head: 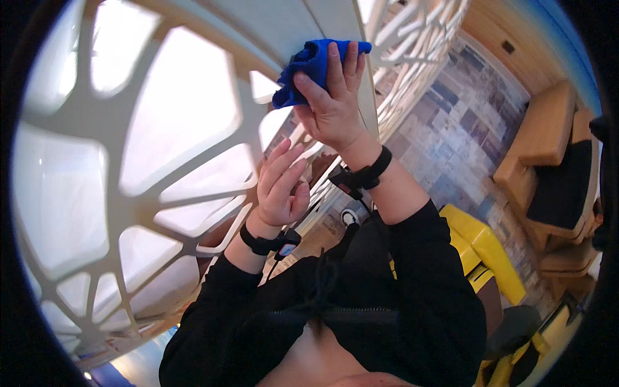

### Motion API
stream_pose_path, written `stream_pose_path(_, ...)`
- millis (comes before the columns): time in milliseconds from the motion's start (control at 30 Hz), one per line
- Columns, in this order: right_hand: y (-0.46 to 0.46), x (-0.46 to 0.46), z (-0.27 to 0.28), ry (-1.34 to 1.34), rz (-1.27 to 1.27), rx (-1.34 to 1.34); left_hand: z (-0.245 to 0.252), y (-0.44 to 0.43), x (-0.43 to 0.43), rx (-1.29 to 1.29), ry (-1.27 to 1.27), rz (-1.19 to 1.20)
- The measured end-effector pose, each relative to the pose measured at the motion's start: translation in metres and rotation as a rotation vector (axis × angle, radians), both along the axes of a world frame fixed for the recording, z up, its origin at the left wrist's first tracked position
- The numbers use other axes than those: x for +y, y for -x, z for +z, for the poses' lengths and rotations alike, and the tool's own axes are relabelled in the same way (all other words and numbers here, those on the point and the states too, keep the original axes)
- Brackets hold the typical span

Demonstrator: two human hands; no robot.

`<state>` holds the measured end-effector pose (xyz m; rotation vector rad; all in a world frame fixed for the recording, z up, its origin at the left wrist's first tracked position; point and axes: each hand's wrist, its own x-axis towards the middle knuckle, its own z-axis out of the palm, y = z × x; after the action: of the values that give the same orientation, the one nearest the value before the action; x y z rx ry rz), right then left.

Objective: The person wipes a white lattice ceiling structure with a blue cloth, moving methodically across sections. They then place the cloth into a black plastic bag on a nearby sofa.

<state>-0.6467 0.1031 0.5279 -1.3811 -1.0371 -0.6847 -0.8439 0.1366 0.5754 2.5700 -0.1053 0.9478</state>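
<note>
My right hand presses a crumpled blue cloth flat against a pale upright panel, its fingers spread over the fabric. Lower and to the left, my left hand is raised with slightly bent fingers and holds nothing. It is beside a white lattice screen with large rounded openings, and I cannot tell whether it touches the lattice. Each wrist wears a black strap with a small device and a cable.
More white lattice continues beyond the panel. At the right are a tan seat with a dark cushion and a yellow object, possibly a cart. The floor has a patchwork pattern. My shoe shows below.
</note>
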Motion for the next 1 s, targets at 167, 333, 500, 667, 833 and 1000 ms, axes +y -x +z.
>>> stream_pose_path(167,0.005,0.000,0.025,0.065,-0.060,-0.248,0.045,0.034,-0.001,-0.091,-0.076,0.081)
stream_pose_path(333,-0.013,-0.005,0.074,0.045,-0.096,-0.309,0.092,0.050,-0.005,-0.194,-0.137,0.131)
stream_pose_path(500,-0.009,-0.006,0.181,-0.016,-0.045,-0.361,0.141,0.070,-0.013,-0.330,-0.252,0.259)
stream_pose_path(667,0.010,-0.023,0.235,-0.160,0.145,-0.451,0.190,0.073,-0.024,-0.153,-0.328,0.536)
stream_pose_path(833,0.018,-0.008,0.315,-0.193,0.158,-0.497,0.201,0.060,-0.040,0.100,-0.439,0.754)
stream_pose_path(1000,0.031,0.006,0.329,-0.116,0.125,-0.601,0.206,0.060,-0.042,0.095,-0.425,0.740)
